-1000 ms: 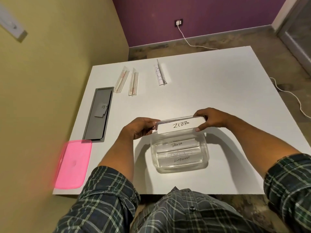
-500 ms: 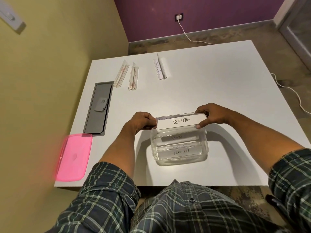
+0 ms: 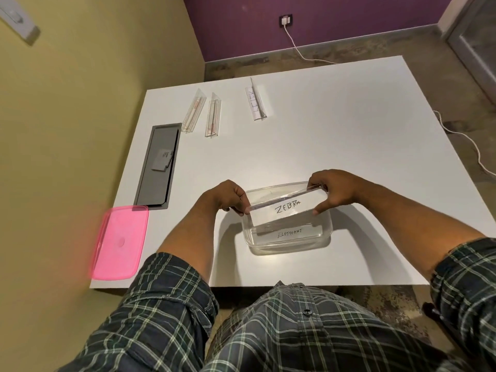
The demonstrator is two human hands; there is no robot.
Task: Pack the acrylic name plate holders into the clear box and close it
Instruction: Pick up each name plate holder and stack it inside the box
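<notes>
Left hand (image 3: 228,197): pinching the left end of the ZEBRA holder (image 3: 287,208), fingers curled round it.
Right hand (image 3: 331,189): gripping the right end, thumb below, fingers over the top edge.
ZEBRA holder: tilted, half down inside the clear box (image 3: 320,244), above the ELEPHANT holder (image 3: 290,233) lying on the box floor.
Still out: three holders (image 3: 213,115) at the far side of the surface (image 3: 349,130); pink lid (image 3: 120,242) at the near left corner.
Handling, judged: light, rigid acrylic; smooth and likely slippery, prone to scratches.
Grip, judged: best by the short ends, lowered flat, not dropped.
</notes>
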